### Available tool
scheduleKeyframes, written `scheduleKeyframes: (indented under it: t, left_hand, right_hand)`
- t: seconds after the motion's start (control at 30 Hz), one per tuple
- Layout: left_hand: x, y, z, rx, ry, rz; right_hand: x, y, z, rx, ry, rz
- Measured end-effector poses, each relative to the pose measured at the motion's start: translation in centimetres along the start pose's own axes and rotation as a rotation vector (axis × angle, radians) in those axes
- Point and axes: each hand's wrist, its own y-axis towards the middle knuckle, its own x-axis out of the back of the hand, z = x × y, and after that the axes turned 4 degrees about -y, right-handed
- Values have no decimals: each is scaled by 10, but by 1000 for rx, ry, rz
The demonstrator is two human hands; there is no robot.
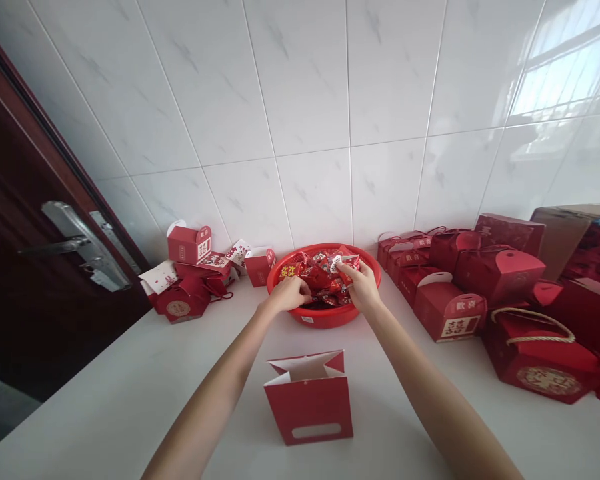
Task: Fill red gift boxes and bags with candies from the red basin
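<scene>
A round red plastic basket (325, 319) stands against the wall, heaped with shiny red wrapped sweets (325, 281). My left hand (291, 293) reaches over the basket's left rim, its fingers curled down among the wrappers; what they grip is hard to see. At the right side of the basket my right hand (361, 283) pinches a small sweet packet (337, 263) with a white patch, between thumb and fingers. Between my forearms an upright red paper gift bag (310, 408) stands with its top open, showing a white inside and a pale oblong slot low on its front.
Red gift boxes (185, 297) are piled at the left, with a small open box (261, 267) beside the basket. Many more red boxes (450, 307) crowd the right, one with a rope handle (535, 327). A cardboard box (560, 233) stands behind them. A dark door (25, 267) is at the left.
</scene>
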Motion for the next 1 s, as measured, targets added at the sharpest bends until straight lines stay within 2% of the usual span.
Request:
scheduleKeyframes:
  t: [0.1,0.2,0.57,0.67,0.77,0.83,1.0]
  left_hand:
    - [-3,6,-1,39,19,18]
    - [-7,12,-2,80,36,-13]
    - [-12,10,9,114,-78,-268]
    - [-13,11,11,104,-124,-293]
    - [-13,9,9,23,-170,-314]
    - [-13,8,3,-74,-206,-289]
    - [-12,7,-9,-270,-290,-88]
  right_hand:
    - [-1,-1,0,5,-9,2]
    - [-1,-2,1,8,-13,9]
    - [0,-1,-1,16,-2,-34]
    - [0,-2,0,22,4,-39]
    - [0,-2,1,28,10,-47]
    - [1,-1,0,32,14,-51]
    - [3,3,-2,37,13,-56]
